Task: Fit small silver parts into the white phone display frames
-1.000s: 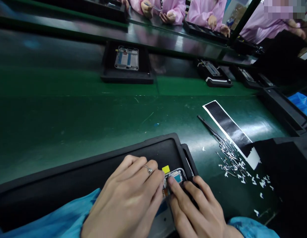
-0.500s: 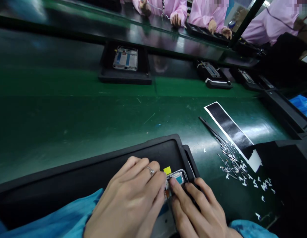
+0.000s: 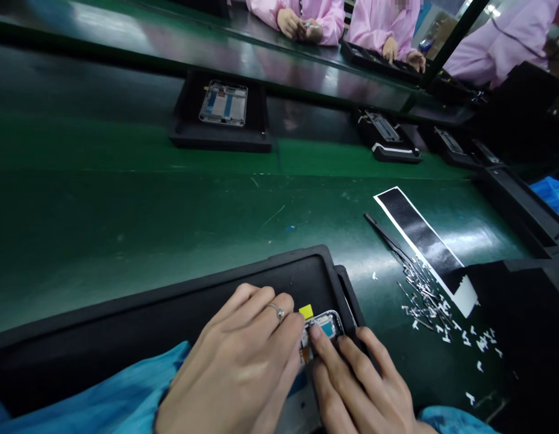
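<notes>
While open green bench (image 3: 126,223) stretches beyond the far wall of the black tray (image 3: 302,271), one phone frame (image 3: 327,328) lies in it, just beside the right wall. I see the right hand (image 3: 363,380) with fingers spread on the frame; whether they grip, I can't tell. The left hand (image 3: 238,361) hides its own fingertips, its grip unclear too. One pair of tweezers (image 3: 379,229) points into small parts (image 3: 421,289) too jumbled to count.
</notes>
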A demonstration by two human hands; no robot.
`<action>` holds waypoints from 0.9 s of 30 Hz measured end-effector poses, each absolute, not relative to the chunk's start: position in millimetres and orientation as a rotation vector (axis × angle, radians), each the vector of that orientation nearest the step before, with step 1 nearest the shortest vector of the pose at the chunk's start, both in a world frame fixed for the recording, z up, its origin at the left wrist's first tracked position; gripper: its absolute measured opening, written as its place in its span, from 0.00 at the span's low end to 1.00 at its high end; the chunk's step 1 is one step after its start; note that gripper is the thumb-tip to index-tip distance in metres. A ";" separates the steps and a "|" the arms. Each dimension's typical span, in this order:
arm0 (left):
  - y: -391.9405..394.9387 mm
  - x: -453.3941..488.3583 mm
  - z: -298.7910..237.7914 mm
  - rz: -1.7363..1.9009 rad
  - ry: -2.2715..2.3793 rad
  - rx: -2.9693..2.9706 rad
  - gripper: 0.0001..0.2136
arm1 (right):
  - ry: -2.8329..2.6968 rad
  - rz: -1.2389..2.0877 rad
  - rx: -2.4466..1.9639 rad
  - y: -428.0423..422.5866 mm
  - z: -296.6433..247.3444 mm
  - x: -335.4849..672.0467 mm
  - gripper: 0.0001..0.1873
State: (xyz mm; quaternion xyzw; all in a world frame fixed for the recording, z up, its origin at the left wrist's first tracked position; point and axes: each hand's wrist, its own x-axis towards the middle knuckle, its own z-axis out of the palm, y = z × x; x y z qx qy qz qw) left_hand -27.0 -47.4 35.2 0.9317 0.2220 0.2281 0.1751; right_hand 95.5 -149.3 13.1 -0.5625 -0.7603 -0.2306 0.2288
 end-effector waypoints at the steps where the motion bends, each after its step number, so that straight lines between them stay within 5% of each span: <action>1: -47.9 -27.2 33.9 0.662 0.652 2.641 0.16 | -2.098 -0.645 -1.545 -148.8 13.7 95.3 0.20; 27: -57.0 -27.3 21.9 0.732 0.701 2.804 0.16 | -2.080 -0.672 -1.515 -141.9 16.0 94.2 0.17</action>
